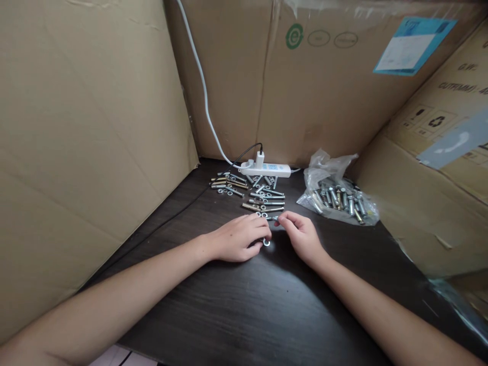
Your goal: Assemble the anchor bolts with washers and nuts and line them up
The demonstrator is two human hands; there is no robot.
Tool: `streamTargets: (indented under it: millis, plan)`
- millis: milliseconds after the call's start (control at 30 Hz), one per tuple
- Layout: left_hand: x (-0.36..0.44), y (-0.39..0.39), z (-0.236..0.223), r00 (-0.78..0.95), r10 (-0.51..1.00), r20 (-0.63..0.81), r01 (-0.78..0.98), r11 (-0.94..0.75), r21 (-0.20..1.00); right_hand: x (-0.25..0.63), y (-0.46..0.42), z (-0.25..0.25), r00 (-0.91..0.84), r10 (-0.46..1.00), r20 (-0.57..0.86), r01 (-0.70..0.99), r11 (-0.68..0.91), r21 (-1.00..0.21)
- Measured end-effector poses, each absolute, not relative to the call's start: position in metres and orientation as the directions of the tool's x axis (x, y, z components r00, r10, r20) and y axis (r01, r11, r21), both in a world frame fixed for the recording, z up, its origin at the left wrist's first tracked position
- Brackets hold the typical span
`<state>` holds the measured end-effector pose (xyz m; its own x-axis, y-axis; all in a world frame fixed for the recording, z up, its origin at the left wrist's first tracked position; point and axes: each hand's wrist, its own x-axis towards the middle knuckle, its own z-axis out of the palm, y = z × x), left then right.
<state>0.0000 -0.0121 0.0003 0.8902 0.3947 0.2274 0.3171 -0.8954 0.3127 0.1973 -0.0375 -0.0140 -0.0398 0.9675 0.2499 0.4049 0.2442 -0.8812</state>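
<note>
My left hand (244, 239) rests low over the dark table with its fingers curled. A small silver washer (266, 243) shows at the tips of its thumb and fingers, which close on its edge. My right hand (301, 236) pinches the end of a short silver bolt (275, 218) between thumb and fingertips. The bolt's other end lies close to the left hand's knuckles. Just beyond both hands lie rows of silver and brass-coloured bolts (272, 203), with loose washers (264, 215) among them.
A clear plastic bag (371, 213) of bolts lies at the right. Behind the rows stands a white power strip (280, 170) with a charger (260, 160). A black cable (168, 222) crosses the table's left side. Cardboard boxes (328, 101) wall in the table (229, 310).
</note>
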Motion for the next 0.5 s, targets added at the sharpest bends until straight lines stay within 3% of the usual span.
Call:
streamTargets:
  millis: [500]
  plan:
    - [-0.0001,-0.0101,-0.0029,0.897,0.382,0.224,0.298,-0.895,0.333,0.1970,-0.0380,-0.0140,-0.053,0.969,0.241,0.395,0.242,-0.886]
